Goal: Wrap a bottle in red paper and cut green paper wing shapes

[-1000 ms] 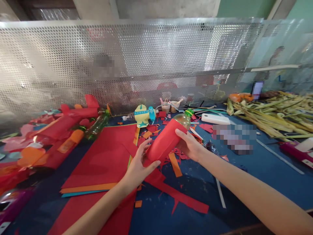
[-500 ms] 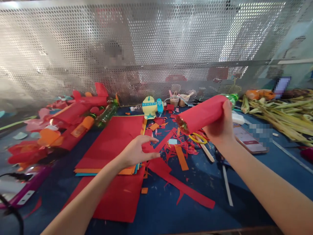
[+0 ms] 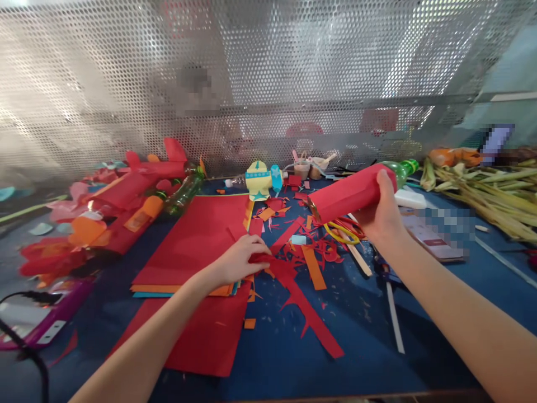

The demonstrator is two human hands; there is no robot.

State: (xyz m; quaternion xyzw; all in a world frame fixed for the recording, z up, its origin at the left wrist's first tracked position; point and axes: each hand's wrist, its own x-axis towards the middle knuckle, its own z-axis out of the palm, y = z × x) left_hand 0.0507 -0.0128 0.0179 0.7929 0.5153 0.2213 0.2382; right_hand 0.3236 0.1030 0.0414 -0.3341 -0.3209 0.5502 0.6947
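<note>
Green bottle (image 3: 403,171) mostly under red wrap (image 3: 346,193)

Gap above scraps (image 3: 287,270), bottle (image 3: 350,193) at right

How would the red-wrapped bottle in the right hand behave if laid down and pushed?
The red-wrapped bottle would likely roll, its body being round. It is probably light: the right hand alone holds it up. Its see-through green neck suggests plastic, so it may dent.
</note>
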